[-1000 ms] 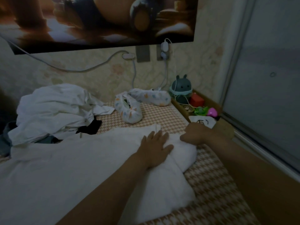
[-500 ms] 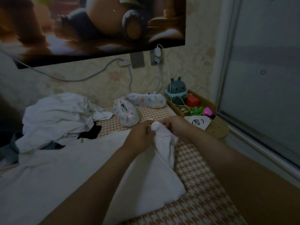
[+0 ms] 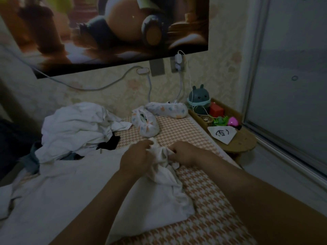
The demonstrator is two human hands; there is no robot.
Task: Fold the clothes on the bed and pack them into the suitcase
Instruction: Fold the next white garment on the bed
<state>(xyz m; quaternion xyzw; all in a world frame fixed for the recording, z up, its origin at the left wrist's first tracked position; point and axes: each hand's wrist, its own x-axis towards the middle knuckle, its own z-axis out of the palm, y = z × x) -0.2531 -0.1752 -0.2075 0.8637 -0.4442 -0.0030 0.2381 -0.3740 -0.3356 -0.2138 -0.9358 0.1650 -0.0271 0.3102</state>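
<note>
On the bed (image 3: 208,191), the left hand (image 3: 136,160) and right hand (image 3: 185,153) each keep a closed, pinching grip on the bunched edge of a white garment (image 3: 159,195). Pulling that edge taut and flat should make the fold neat.

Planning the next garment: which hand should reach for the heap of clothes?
Left hand: the heap lies on its side; the right hand would have to cross. Both now grip the white garment.

Light: dim.
Poster (image 3: 115,29): large cartoon print.
Wall (image 3: 217,76): pale floral wallpaper behind the poster.
Sockets (image 3: 156,68): under the poster's right corner.
Glass panel (image 3: 292,85): frosted, right of the poster.
Bed (image 3: 203,200): below the poster, orange houndstooth sheet.
</note>
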